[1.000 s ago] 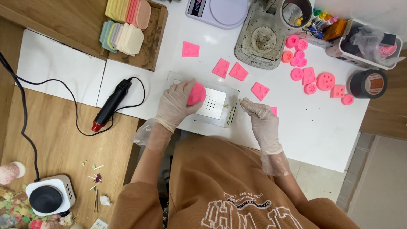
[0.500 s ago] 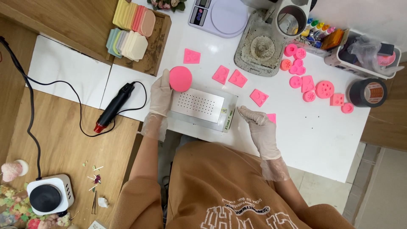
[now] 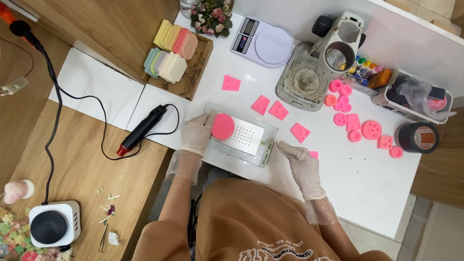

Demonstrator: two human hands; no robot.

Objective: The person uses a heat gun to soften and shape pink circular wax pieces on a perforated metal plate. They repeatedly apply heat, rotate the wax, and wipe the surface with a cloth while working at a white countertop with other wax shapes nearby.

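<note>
My left hand [image 3: 197, 133], in a pale glove, holds a round pink disc [image 3: 223, 126] at the left end of a flat metal plate with a grid of small holes [image 3: 247, 137]. My right hand [image 3: 296, 155], also gloved, rests with fingers apart at the plate's right front corner and holds nothing. Just beside it a small pink piece [image 3: 314, 154] peeks out. Flat pink square pieces [image 3: 269, 107] lie beyond the plate on the white table [image 3: 367, 179].
Black heat gun [image 3: 143, 129] with cord lies left of the plate. Pastel slabs on a wooden tray [image 3: 172, 54], a digital scale [image 3: 265, 42], a grey machine [image 3: 323, 63], pink round moulds [image 3: 357, 126], a tape roll [image 3: 418, 137] and a small hotplate [image 3: 54, 224] stand around.
My left hand lifted the pink disc off the plate to the left, then brought it back down onto the plate's left end. My right hand stayed by the plate's right corner.
</note>
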